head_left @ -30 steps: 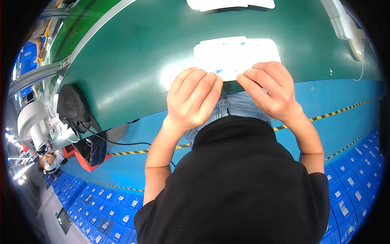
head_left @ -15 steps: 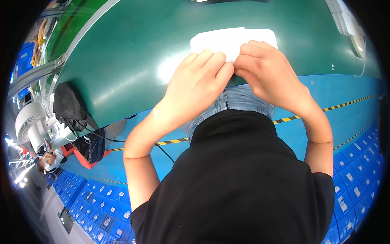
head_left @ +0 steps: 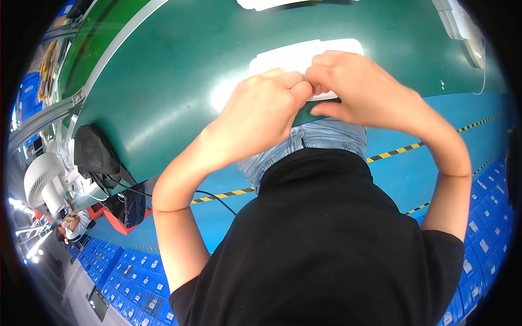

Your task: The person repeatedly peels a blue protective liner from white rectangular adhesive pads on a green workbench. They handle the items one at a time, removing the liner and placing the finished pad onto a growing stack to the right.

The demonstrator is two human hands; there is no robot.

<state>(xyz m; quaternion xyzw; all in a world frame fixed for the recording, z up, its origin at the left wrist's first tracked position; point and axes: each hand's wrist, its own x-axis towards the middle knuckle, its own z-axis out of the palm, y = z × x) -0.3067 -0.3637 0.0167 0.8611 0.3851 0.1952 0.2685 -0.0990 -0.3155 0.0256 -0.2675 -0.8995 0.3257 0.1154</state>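
A white flat panel (head_left: 288, 56) with rounded corners lies near the front edge of the green table (head_left: 174, 81), overexposed by glare. Over its near side, my left hand (head_left: 266, 106) is closed, its fingers curled under; whatever they hold is hidden. My right hand (head_left: 361, 89) meets it at the fingertips, fingers bent in and thumb stretched apart toward me. Between the two sets of fingertips I cannot make out any object. A strip of the panel's near edge shows just above the right thumb.
Another white piece (head_left: 266, 4) lies at the table's far side. White parts (head_left: 454, 22) are stacked at far right beside a thin cable. At left are a black mesh bag (head_left: 95, 152), a white fan (head_left: 44, 179) and a seated person (head_left: 73, 225). Blue bins (head_left: 136, 282) line the floor behind.
My right thumb has swung away from its fingers, and the right elbow has moved outward. My left hand has rolled, its fingers curling further under. The view has shifted slightly.
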